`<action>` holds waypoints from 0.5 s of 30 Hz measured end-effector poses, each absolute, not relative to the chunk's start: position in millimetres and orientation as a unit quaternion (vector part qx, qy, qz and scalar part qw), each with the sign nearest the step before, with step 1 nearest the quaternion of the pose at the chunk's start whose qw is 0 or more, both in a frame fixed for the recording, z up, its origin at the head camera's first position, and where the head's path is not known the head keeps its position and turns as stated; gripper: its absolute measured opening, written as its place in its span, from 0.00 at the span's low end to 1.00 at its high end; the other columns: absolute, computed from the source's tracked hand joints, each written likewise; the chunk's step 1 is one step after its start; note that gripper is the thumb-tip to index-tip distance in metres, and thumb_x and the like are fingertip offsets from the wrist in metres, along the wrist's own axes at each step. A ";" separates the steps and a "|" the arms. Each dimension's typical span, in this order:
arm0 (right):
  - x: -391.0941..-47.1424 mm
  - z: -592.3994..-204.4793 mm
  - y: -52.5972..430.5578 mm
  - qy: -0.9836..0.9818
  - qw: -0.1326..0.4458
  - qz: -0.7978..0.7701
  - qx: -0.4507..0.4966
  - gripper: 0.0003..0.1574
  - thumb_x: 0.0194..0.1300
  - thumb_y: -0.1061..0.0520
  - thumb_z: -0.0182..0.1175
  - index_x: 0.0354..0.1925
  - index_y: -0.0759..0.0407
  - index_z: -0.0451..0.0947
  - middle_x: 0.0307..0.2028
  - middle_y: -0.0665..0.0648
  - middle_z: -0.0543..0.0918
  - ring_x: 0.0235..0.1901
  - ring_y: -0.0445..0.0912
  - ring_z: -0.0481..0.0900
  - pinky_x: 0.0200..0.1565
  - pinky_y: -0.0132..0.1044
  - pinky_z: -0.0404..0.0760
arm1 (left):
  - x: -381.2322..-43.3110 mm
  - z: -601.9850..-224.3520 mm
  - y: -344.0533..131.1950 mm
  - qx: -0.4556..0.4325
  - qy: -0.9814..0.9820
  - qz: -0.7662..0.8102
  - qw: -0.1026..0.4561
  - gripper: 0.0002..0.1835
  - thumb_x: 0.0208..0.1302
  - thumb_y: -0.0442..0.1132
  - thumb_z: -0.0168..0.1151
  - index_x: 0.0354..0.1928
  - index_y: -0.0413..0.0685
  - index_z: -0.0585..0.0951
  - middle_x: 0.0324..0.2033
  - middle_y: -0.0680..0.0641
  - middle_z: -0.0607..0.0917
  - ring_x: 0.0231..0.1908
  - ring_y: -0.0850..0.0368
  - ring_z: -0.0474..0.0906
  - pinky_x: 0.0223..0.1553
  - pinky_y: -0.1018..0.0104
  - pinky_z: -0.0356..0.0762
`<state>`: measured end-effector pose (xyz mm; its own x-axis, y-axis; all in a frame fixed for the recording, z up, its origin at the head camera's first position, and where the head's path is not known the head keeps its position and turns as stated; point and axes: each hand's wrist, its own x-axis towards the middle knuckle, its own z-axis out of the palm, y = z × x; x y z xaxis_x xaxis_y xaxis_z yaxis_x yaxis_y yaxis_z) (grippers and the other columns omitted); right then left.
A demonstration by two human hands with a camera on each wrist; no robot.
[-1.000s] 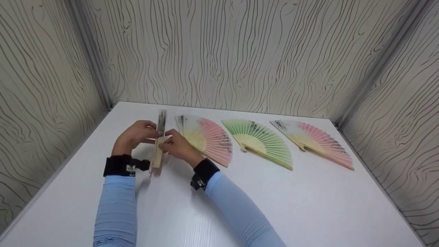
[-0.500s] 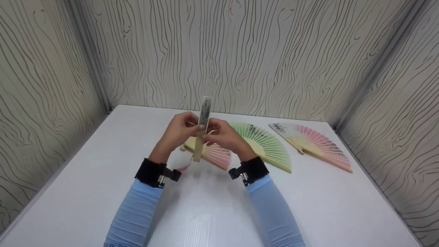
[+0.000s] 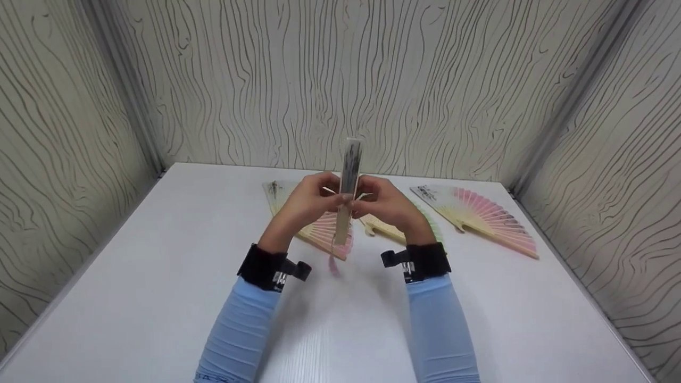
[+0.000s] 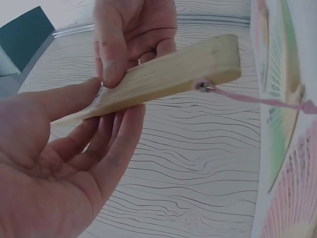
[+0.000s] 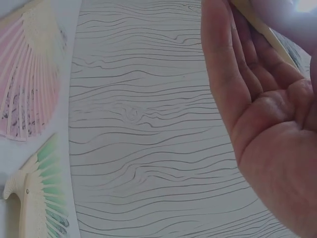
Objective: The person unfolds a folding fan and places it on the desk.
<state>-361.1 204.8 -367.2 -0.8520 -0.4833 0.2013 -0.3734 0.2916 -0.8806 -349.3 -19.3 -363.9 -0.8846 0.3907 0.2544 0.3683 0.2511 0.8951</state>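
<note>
Both hands hold a folded hand fan [image 3: 349, 165] above the table, roughly upright, in the head view. My left hand [image 3: 311, 205] pinches it from the left, thumb across its near face. From the right, my right hand [image 3: 392, 206] pinches it at about the same height. Its wooden base end [image 4: 218, 57] shows in the left wrist view, with a pink cord [image 4: 257, 99] tied through it. A pink tassel [image 3: 334, 266] hangs below the fan. In the right wrist view, my right palm and fingers [image 5: 247, 64] hide most of the fan.
On the white table [image 3: 159, 298] lie a spread pink-and-white fan [image 3: 322, 238], a spread green fan [image 3: 387, 230] partly behind my right hand, and another pink-and-white fan [image 3: 479, 218] at the right. Wood-patterned panels [image 3: 298, 80] stand behind and at both sides.
Both hands have carried the folded fan from the left side of the table to the right and upward, in front of the spread fans. The hands remain on it throughout.
</note>
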 end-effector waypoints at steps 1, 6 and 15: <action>-360.3 -365.5 206.6 0.802 0.043 -0.535 -0.261 0.22 0.74 0.61 0.69 0.62 0.65 0.81 0.53 0.62 0.88 0.47 0.47 0.90 0.47 0.40 0.94 | -349.6 -362.0 -18.0 0.241 0.786 0.568 0.014 0.13 0.75 0.37 0.70 0.57 0.41 0.85 0.55 0.40 0.90 0.55 0.45 0.90 0.56 0.54 0.94; -360.9 -364.2 213.9 0.811 0.028 -0.533 -0.239 0.23 0.73 0.60 0.71 0.62 0.65 0.82 0.53 0.62 0.89 0.48 0.46 0.90 0.48 0.41 0.95 | -351.6 -365.3 -11.8 0.248 0.780 0.574 0.013 0.11 0.74 0.30 0.67 0.55 0.38 0.85 0.53 0.38 0.90 0.52 0.46 0.91 0.55 0.56 0.94; -362.1 -370.3 219.7 0.812 0.065 -0.533 -0.228 0.15 0.74 0.60 0.70 0.55 0.66 0.83 0.47 0.57 0.89 0.47 0.47 0.90 0.51 0.48 0.96 | -353.0 -378.0 -14.7 0.233 0.768 0.595 0.040 0.09 0.73 0.29 0.68 0.53 0.41 0.87 0.50 0.40 0.91 0.51 0.50 0.91 0.55 0.58 0.94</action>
